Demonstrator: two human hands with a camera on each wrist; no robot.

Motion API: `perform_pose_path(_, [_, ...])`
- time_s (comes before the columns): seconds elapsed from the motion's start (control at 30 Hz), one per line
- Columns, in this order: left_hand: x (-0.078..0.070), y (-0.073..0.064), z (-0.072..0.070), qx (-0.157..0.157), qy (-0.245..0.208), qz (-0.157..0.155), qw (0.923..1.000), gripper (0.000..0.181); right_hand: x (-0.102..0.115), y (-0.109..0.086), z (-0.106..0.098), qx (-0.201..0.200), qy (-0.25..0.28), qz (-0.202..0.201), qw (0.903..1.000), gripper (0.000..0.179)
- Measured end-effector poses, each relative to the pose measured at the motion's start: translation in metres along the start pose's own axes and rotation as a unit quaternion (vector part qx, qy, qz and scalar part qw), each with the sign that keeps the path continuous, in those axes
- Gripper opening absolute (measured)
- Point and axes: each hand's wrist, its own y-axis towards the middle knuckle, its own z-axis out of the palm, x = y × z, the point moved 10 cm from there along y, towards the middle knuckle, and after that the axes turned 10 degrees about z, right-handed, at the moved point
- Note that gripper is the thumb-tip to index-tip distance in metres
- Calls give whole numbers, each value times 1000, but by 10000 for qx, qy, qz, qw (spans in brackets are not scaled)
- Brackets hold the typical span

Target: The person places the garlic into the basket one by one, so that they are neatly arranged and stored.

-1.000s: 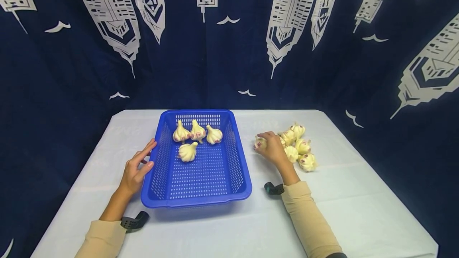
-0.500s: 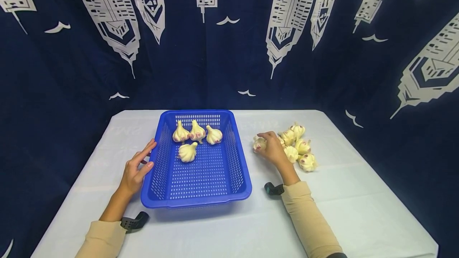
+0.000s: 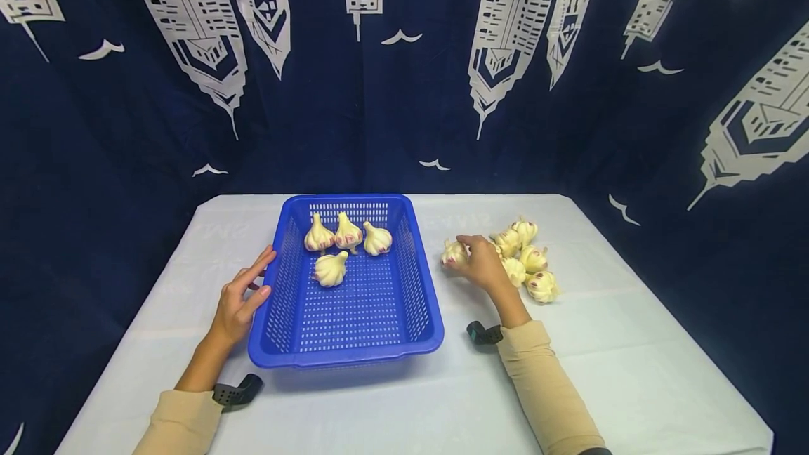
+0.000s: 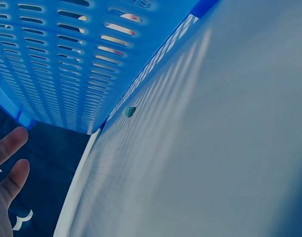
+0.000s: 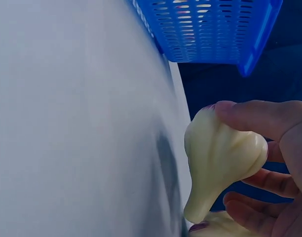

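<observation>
A blue perforated plastic basket (image 3: 351, 359) has several garlic bulbs in it, among them a bulb (image 3: 331, 269) lying ahead of the row at its far end. My left hand (image 3: 239, 300) touches the basket's left rim with its fingers extended; part of it shows at the edge of the left wrist view. Right of the basket, my right hand (image 3: 483, 265) holds a garlic bulb (image 5: 220, 148) between thumb and fingers. The bulb's stem points down in the right wrist view. Just beyond that hand lies a pile of garlic bulbs (image 3: 534, 258), partly hidden by it.
A white cloth (image 3: 632, 371) covers the table. Behind it hangs a dark blue curtain (image 3: 404, 111) printed with white buildings and birds. Below the held bulb, part of another garlic bulb (image 5: 222, 227) appears in the right wrist view.
The garlic bulb at my right hand has shifted slightly left, towards the basket, and more of it shows. The right hand has barely moved; left hand and basket stay put.
</observation>
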Motion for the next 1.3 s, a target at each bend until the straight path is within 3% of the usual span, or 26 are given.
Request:
perform_pose_path(0.2, [1,-1,0,-11,-54,8,10000,56,6,-1,-10,-147,298,35,9994,61])
perform_pose_path(0.5, [2,-3,1,-4,-79,28,10000,55,27,-6,-29,-414,754,-231,9960,60])
perform_pose_path(0.87, [1,-1,0,12,-41,-7,10000,55,52,-5,-47,-625,527,-472,9955,67])
perform_pose_path(1.2, [1,-1,-1,28,27,-3,10000,55,71,-2,-65,-1015,874,-451,9900,71])
perform_pose_path(1.3, [1,0,-1,24,19,28,10000,55,80,-3,-68,-1143,914,-621,9873,71])
